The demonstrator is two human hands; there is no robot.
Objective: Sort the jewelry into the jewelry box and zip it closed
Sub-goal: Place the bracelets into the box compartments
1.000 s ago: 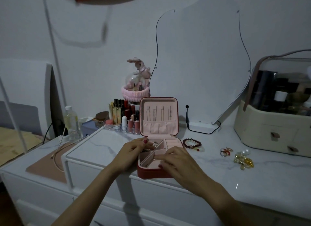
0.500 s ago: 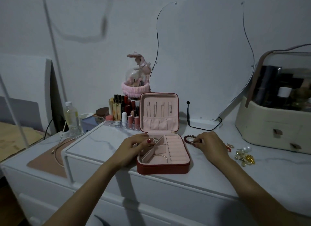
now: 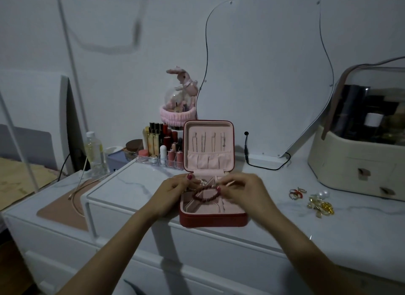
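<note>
the left hand (image 3: pixel 173 190) sits at the left rim of the open red zip-around jewelry box with pale pink lining (image 3: pixel 213 220), its fingers curled inward; they appear to pinch the left end of the dark red beaded bracelet (image 3: pixel 206 193), though the contact is too blurred to be sure. just past its thumb, in the back left compartment, lies a small silvery piece, probably a ring (image 3: pixel 203 181).

the bracelet hangs as a round loop of small glossy dark beads, stretched between the two sets of fingertips and hovering over the box's left compartments, not yet laid down. behind the fingers the lid stands upright, with thin chains (image 3: pixel 208 142) hung on its hooks above a gathered pocket.

the right hand (image 3: pixel 243 190) has its fingers bent and pinching the bracelet's right end, over the ring-roll section.

well to the right of the right hand, on the white marbled dresser top (image 3: pixel 328 226), a small cluster of red-and-gold rings (image 3: pixel 297 193) and a heap of gold and pearl pieces (image 3: pixel 320 203) wait loose.

my judgement: the sorting is about midway. some pieces are stowed, the bracelet is going in, the loose cluster and heap are left, and the zip is undone.
</note>
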